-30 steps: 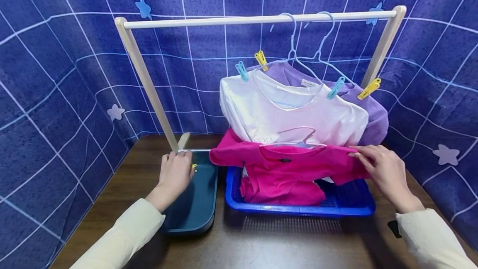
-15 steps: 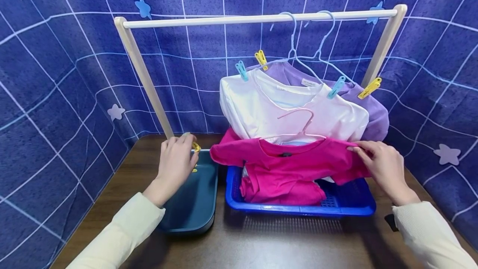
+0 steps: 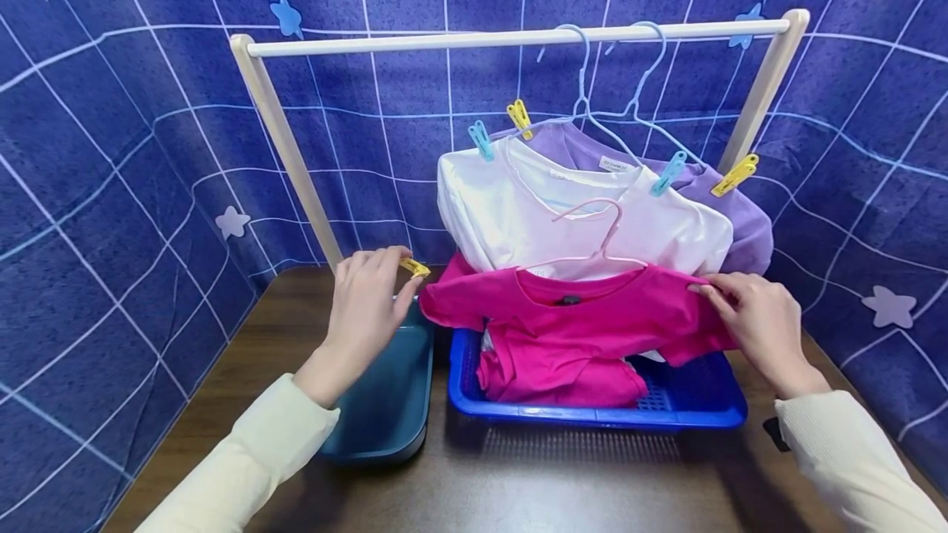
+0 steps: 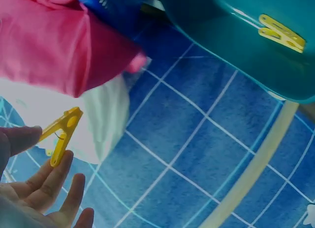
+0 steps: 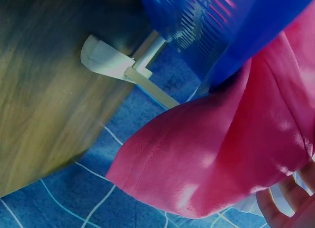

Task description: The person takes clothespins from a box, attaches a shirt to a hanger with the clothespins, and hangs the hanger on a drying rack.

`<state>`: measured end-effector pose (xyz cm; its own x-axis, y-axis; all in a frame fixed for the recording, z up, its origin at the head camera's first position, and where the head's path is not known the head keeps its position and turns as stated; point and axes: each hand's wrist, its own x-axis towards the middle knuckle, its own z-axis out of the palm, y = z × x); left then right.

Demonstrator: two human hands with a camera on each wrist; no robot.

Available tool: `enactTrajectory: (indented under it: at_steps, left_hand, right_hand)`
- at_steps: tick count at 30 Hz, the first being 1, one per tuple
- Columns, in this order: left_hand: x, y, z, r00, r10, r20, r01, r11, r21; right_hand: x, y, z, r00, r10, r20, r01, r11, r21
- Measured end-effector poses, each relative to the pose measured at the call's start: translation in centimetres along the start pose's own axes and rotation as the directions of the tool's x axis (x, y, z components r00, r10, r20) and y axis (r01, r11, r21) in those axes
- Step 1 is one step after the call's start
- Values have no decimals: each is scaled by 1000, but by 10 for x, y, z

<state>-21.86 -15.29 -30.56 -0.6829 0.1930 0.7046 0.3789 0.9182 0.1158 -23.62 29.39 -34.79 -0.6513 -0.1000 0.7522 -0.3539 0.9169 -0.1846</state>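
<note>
Between thumb and fingertips, my left hand (image 3: pixel 370 303) pinches a yellow clothespin (image 3: pixel 414 267), held over the back of the dark teal tray (image 3: pixel 385 426). The left wrist view shows that clothespin (image 4: pixel 62 134) from another side, its handles between thumb and finger. My right hand (image 3: pixel 763 323) pinches the right shoulder of a magenta T-shirt (image 3: pixel 592 319). A pink hanger (image 3: pixel 603 245) sits inside the shirt's neck, its hook standing up free. The shirt's lower part droops into the blue basket (image 3: pixel 592 415). Another yellow clothespin (image 4: pixel 281 33) lies in the tray.
A wooden rack (image 3: pixel 444 41) spans the back of the table (image 3: pixel 533 484). From its bar hang a white T-shirt (image 3: pixel 578 229) and, behind it, a purple one (image 3: pixel 748 229), on blue hangers with blue and yellow clothespins at the shoulders.
My left hand has risen out of the tray with the yellow clothespin and moved right toward the magenta shirt. The shirt's neck and pink hanger have lifted; my right hand has risen slightly.
</note>
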Motion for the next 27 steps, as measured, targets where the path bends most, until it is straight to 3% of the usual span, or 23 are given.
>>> enactTrajectory:
  at_steps: [11, 27]
  left_hand:
    - [8, 23, -1, 998, 45, -50, -51, 992, -113]
    - [17, 46, 9, 986, 100, -131, -122, 977, -174]
  right_hand:
    - [2, 1, 3, 1000, -11, 4, 11, 1000, -13]
    - [2, 2, 4, 1000, -7, 11, 8, 999, -32]
